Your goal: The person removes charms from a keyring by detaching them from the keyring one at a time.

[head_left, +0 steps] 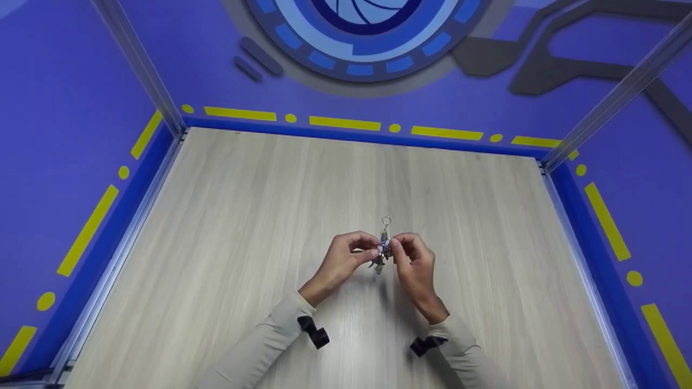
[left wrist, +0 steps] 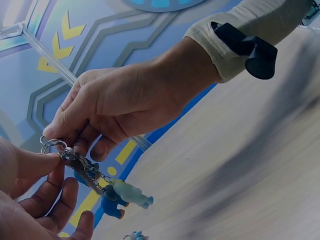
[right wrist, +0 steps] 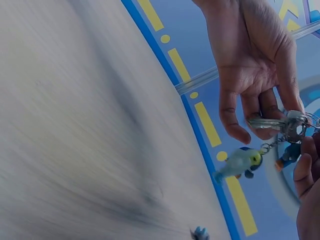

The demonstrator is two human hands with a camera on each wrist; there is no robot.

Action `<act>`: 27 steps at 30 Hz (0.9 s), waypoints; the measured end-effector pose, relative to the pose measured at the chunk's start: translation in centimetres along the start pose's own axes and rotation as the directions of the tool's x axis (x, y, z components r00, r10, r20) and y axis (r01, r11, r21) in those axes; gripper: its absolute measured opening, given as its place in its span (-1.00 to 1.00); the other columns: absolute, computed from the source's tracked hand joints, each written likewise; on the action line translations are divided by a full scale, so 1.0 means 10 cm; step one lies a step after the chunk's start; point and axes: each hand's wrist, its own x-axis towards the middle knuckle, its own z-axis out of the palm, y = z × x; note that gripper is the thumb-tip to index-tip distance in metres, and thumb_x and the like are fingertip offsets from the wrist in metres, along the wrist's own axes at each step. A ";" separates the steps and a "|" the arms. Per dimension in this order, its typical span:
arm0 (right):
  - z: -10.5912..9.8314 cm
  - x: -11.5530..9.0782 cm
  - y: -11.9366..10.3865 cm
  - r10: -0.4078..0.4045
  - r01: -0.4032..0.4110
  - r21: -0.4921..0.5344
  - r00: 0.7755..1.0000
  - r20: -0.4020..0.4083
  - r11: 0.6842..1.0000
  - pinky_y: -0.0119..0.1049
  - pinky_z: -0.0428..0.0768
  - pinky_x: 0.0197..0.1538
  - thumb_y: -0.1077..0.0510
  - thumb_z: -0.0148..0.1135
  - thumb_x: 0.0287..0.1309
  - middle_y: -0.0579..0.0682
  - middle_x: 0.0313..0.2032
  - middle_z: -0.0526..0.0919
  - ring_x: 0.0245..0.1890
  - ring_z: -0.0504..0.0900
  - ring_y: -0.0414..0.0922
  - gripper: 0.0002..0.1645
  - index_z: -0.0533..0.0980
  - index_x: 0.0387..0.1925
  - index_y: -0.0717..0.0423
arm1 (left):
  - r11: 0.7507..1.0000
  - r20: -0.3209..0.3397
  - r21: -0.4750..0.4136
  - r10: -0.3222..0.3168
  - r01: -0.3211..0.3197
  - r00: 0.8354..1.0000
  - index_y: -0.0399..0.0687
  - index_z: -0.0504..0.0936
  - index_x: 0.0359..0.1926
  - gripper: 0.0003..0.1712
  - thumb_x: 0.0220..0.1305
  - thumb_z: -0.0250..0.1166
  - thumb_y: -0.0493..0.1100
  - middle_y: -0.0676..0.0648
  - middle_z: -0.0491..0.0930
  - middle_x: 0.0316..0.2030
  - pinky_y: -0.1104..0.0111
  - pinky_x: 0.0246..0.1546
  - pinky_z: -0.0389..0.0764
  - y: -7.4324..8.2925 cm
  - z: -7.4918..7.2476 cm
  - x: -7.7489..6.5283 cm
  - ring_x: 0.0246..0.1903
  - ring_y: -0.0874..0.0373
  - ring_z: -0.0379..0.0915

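Note:
Both hands meet at a small bunch of keys on split rings (head_left: 384, 249) in the middle of the head view, held above the table. My left hand (head_left: 346, 256) pinches the metal rings (left wrist: 55, 146) between thumb and fingertips. From the other side, my right hand (head_left: 416, 265) also pinches the rings, its thumb and forefinger close together in the left wrist view. Flat silver keys (right wrist: 267, 123) stick out beside the fingers. Below them dangle a pale figure charm (left wrist: 132, 193) with yellow on its head and a blue figure charm (left wrist: 114, 202), both on short chains.
A loose ring (head_left: 386, 220) shows just beyond the hands. Another small blue figure (right wrist: 200, 233) appears on the wood-grain table (head_left: 243, 227) at the lower edge of the wrist views. Blue printed panels (head_left: 70, 108) with metal posts enclose the table's back and sides.

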 end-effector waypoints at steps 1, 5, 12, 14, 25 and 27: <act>-0.01 0.01 0.00 -0.004 0.004 -0.006 1.000 0.001 1.000 -0.48 0.54 -0.36 0.51 0.26 0.47 0.16 -0.36 0.68 -0.44 0.57 -0.14 -0.96 0.57 -0.15 0.40 | 1.000 -0.008 0.007 -0.001 0.001 1.000 -0.34 0.81 -0.05 -0.85 0.39 0.45 -0.42 -0.13 0.79 -0.15 0.33 0.01 0.73 0.01 0.00 0.00 -0.12 0.12 0.70; -0.03 0.05 -0.04 -0.019 0.020 -0.041 1.000 0.010 0.999 -0.50 0.57 -0.32 0.57 0.27 0.41 0.16 -0.36 0.70 -0.43 0.62 -0.07 -0.85 0.60 -0.16 0.33 | 0.999 -0.022 0.051 0.004 -0.002 1.000 -0.33 0.81 -0.09 -0.88 0.39 0.44 -0.42 -0.11 0.79 -0.17 0.24 0.08 0.73 0.08 -0.02 0.02 -0.13 0.16 0.70; -0.04 0.11 -0.07 -0.076 0.079 -0.116 0.997 0.029 0.990 -0.53 0.60 -0.23 0.66 0.30 0.28 0.20 -0.38 0.70 -0.45 0.65 0.09 -0.80 0.58 -0.23 0.39 | 0.993 -0.019 0.115 0.037 -0.035 0.999 -0.26 0.83 -0.12 -0.89 0.37 0.44 -0.41 -0.06 0.80 -0.19 0.31 -0.02 0.72 0.21 -0.07 0.06 -0.17 0.14 0.73; -0.05 0.14 -0.07 -0.086 0.090 -0.140 0.996 0.039 0.986 -0.54 0.60 -0.20 0.67 0.31 0.26 0.19 -0.38 0.70 -0.45 0.65 0.10 -0.78 0.58 -0.24 0.39 | 0.989 -0.022 0.144 0.046 -0.043 0.999 -0.26 0.83 -0.12 -0.89 0.38 0.44 -0.40 -0.05 0.80 -0.21 0.34 -0.07 0.71 0.24 -0.08 0.07 -0.19 0.15 0.74; -0.11 0.22 -0.10 -0.136 0.152 -0.169 0.985 0.102 0.974 -0.51 0.61 -0.24 0.55 0.38 0.33 0.00 -0.35 0.74 -0.43 0.67 -0.08 -0.79 0.62 -0.19 0.25 | 0.937 -0.004 0.317 0.158 -0.149 0.987 -0.24 0.83 -0.17 -0.91 0.38 0.44 -0.42 -0.07 0.82 -0.23 0.01 0.13 0.72 0.35 -0.09 0.13 -0.18 0.15 0.72; -0.12 0.24 -0.10 -0.144 0.161 -0.167 0.984 0.110 0.973 -0.49 0.61 -0.25 0.53 0.38 0.35 -0.01 -0.34 0.74 -0.42 0.68 -0.10 -0.81 0.62 -0.19 0.24 | 0.926 -0.004 0.343 0.170 -0.159 0.985 -0.24 0.83 -0.17 -0.91 0.38 0.44 -0.42 -0.07 0.82 -0.23 0.04 0.12 0.72 0.37 -0.09 0.13 -0.19 0.17 0.71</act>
